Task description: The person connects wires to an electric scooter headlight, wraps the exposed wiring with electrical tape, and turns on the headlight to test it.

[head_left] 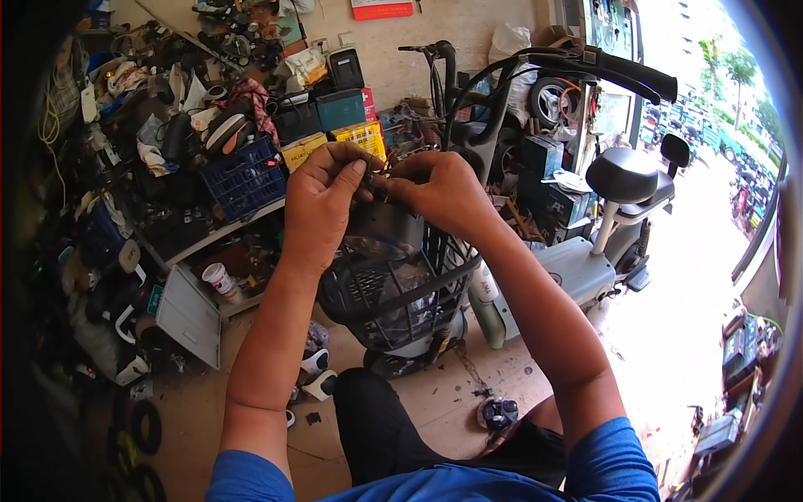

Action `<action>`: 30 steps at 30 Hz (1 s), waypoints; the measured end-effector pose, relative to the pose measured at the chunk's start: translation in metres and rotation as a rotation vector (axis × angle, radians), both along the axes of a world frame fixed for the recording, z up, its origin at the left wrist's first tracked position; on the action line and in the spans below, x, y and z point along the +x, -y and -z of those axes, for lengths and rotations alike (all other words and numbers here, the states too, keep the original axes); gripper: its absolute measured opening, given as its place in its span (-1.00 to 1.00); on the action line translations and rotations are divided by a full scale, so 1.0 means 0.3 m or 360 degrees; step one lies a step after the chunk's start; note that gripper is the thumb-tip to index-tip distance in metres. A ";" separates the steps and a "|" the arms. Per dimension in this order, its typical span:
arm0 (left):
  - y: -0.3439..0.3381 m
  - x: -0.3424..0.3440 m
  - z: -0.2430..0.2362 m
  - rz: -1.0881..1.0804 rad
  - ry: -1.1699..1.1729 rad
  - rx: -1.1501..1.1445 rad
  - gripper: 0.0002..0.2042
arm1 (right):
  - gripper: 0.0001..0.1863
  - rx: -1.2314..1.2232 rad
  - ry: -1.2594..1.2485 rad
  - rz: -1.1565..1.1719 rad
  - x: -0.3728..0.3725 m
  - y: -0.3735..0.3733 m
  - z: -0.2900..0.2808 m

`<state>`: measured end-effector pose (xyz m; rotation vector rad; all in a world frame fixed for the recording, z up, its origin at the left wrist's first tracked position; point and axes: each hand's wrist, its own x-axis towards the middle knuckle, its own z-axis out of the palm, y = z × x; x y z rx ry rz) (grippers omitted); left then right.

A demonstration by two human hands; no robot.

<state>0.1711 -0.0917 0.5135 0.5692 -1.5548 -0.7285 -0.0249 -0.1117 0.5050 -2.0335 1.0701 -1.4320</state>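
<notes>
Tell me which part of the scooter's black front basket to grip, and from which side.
Grip the basket by its thick near rim, probably coming from the person's side with fingers hooked over from above. That rim bows outward toward the person, and the top is open; the handlebar and the scooter's body lie beyond, so the far side looks harder to reach.

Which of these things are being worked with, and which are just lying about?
In use:
small dark piece, partly hidden, between left hand and right hand
perhaps the scooter in front

Apparently just lying about:
blue crate
white bucket
yellow boxes
</notes>
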 end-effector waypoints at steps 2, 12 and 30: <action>0.000 0.004 -0.004 -0.0022 0.0020 -0.0038 -0.89 | -0.68 0.0055 -0.0045 0.0021 0.004 0.004 0.001; -0.004 -0.020 -0.035 -0.0063 0.0141 -0.0122 -0.91 | -0.70 0.0413 0.0569 -0.0240 -0.015 0.033 0.077; 0.028 -0.022 -0.046 0.0034 0.0002 0.0026 -0.84 | -0.71 0.0710 0.1218 -0.0597 0.027 0.051 0.121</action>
